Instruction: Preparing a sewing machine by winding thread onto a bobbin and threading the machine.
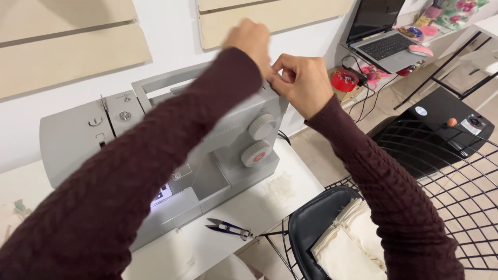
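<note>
Sewing machine [207, 155] long axis runs 8 to 2 o'clock; left hand [251, 41] and right hand [301, 83] fingers pinched together at its top right end; held item indiscernible.

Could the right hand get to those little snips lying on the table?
Probably yes: the right hand is up at the sewing machine, and the snips lie uncovered on the table below, nothing between.

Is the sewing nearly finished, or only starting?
Only starting, it seems. The sewing machine has its lamp on, but no fabric shows under the needle. Both hands, left hand and right hand, are busy at the machine's top right end, pinching something too small to see. The cream cloth pieces wait on the chair; the snips lie untouched.
</note>
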